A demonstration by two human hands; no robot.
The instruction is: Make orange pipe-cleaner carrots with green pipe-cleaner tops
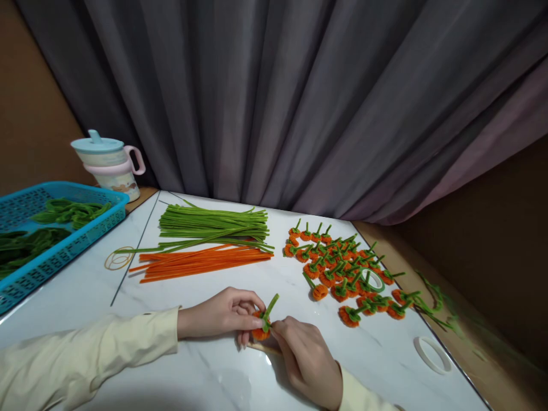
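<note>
Near the front middle of the table, my left hand (pixel 225 313) grips a small orange pumpkin (pixel 260 333) of fuzzy stems between thumb and fingers. A green stem stands up from its top, with green pieces round the base. My right hand (pixel 306 357) is closed at the pumpkin's right side, fingertips pinched against the green part; what they pinch is too small to make out. Behind the hands lie a bundle of green fuzzy stems (pixel 212 221) and a bundle of orange ones (pixel 205 262). Several finished-looking orange pumpkins (pixel 340 291) with green stems spread over the right side.
A blue basket (pixel 64 254) of green pieces is at the left, with a cup (pixel 113 165) behind it. Elastic bands (pixel 119 260) lie beside the bundles. One tape roll (pixel 372 280) rests on the pumpkins, another white ring (pixel 432 355) near the right edge. A grey curtain hangs behind.
</note>
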